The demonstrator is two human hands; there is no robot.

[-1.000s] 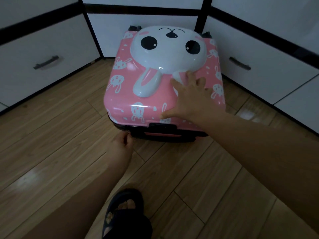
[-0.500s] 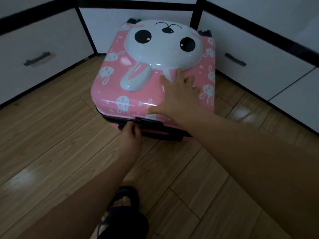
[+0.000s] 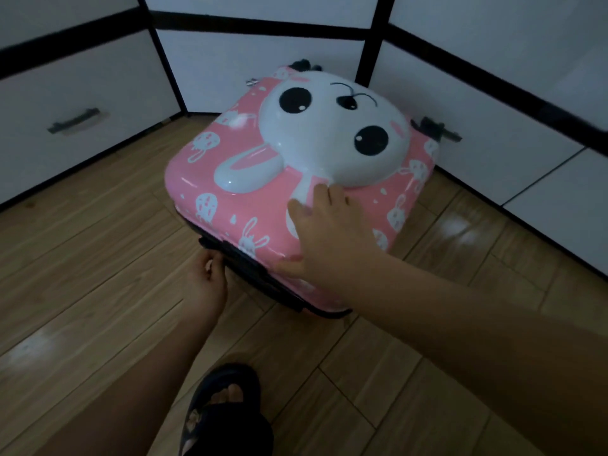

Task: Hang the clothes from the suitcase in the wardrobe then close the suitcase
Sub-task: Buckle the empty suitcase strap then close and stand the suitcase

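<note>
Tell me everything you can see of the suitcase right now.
The suitcase lies flat on the wooden floor in the cabinet corner, lid down. Its glossy pink shell has white bunny prints, a raised white bunny face, and a black edge band. The right hand presses flat on the lid; the left hand pinches something small at the black front edge.

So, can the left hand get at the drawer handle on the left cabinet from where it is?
Probably yes: only bare floor lies between the left hand, busy pinching at the suitcase seam, and the drawer handle.
</note>
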